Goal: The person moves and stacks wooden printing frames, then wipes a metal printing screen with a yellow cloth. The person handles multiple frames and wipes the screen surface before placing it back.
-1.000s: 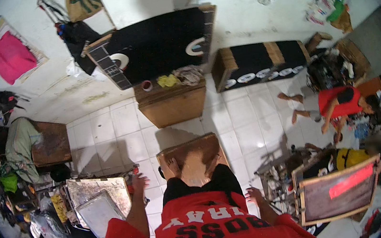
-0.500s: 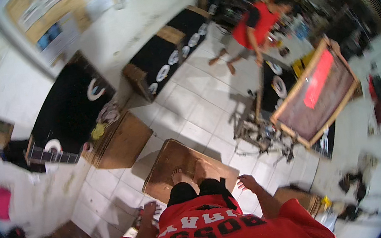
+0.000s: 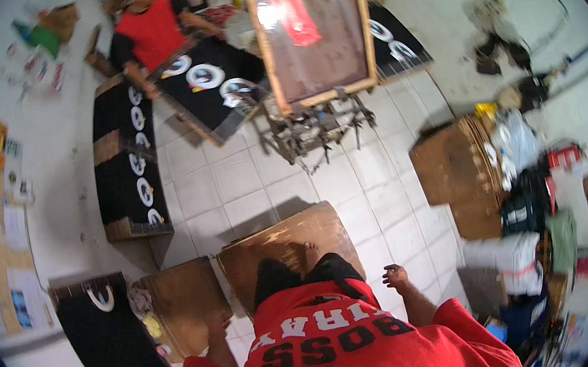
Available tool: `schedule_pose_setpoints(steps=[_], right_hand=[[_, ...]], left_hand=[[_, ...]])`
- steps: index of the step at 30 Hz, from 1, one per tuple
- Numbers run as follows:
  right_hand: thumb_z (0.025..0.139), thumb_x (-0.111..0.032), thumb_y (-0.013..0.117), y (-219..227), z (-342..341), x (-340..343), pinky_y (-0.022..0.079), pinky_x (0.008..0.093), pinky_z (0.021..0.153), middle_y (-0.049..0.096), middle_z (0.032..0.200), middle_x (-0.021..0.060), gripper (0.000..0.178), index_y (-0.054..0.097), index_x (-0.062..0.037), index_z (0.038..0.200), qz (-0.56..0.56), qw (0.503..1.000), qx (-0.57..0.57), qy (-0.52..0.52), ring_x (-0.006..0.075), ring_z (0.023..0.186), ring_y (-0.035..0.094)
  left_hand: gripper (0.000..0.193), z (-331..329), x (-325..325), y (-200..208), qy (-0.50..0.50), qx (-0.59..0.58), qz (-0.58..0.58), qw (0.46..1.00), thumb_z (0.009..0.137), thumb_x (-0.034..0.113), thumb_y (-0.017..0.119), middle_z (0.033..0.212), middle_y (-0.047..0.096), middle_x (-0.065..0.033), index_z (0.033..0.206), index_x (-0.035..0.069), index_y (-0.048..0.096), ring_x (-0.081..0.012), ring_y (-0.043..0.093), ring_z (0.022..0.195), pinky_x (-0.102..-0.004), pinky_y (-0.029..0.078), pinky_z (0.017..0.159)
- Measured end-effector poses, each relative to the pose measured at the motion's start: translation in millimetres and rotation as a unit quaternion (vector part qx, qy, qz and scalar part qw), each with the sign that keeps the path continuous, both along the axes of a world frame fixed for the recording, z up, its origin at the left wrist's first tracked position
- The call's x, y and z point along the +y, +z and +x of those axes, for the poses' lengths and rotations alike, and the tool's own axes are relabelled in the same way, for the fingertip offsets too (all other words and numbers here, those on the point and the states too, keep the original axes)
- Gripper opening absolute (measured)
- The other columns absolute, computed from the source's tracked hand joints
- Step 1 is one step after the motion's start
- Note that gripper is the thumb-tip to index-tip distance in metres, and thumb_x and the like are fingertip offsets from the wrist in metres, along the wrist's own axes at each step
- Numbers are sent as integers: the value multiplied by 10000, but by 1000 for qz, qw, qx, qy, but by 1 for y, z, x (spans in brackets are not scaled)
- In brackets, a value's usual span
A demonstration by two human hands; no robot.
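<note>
My left hand (image 3: 217,323) hangs low beside my body, in front of the brown wooden box top (image 3: 189,301); its fingers are blurred against the brown. Off to the other side my right hand (image 3: 396,277) is held over the tiled floor, fingers loosely apart and holding nothing. Under my feet is a worn brown board or box (image 3: 302,245). To the far left of my legs leans a black panel with white ring prints (image 3: 99,335). Ahead, a wood-framed screen (image 3: 319,39) stands tilted up on a metal clamp stand (image 3: 323,124).
A co-worker in a red and black shirt (image 3: 154,35) touches a black printed panel (image 3: 210,83). Black printed cloth covers a long bench (image 3: 125,168) along the left wall. Cardboard boxes (image 3: 459,165), plastic bags (image 3: 515,143) and wrapped bundles (image 3: 504,252) line the right side.
My view has turned to the right, so the screen and the co-worker now appear further left. The co-worker now has both arms over the black panel. My hands remain low at my sides.
</note>
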State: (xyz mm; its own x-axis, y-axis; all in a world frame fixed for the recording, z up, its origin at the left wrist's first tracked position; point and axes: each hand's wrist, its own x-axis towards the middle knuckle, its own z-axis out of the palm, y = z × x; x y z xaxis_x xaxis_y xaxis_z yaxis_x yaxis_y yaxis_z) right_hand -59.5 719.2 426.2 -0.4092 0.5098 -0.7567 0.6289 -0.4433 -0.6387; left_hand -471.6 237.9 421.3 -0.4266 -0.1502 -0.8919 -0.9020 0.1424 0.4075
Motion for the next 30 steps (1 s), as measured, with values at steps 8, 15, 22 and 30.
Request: schedule_pose_setpoints(steps=[8,15,22,30], right_hand=[[876,-137,418,21,6,-60,506,352,520,635,894,156,310,523,-39,1151,-62,953,-123,-270,227,676,626],[869,-144,450,-6,68,-146,515,346,592,658,889,135,292,584,-46,1111,-147,961,-75,-222,242,715,635],[851,-93,478,15,91,-198,490,321,501,643,799,125,227,599,-61,1039,-111,808,-50,-577,196,594,619],[886,-180,482,53,32,-259,486,316,485,619,780,105,234,586,-53,1054,-178,759,-122,-614,197,585,604]], left_hand=[[228,-152,250,-22,-539,203,235,783,777,71,584,829,613,-100,1002,32,573,-181,602,694,-303,481,519],[320,-142,361,44,-460,106,34,881,877,137,477,1019,594,-161,1189,71,461,-236,629,803,-346,518,671],[581,-52,400,6,-727,19,-10,686,782,54,557,878,584,-110,1325,80,352,-200,583,661,-307,486,537],[443,-29,566,16,-649,89,123,745,847,118,523,951,584,-119,1272,88,402,-218,611,757,-310,500,650]])
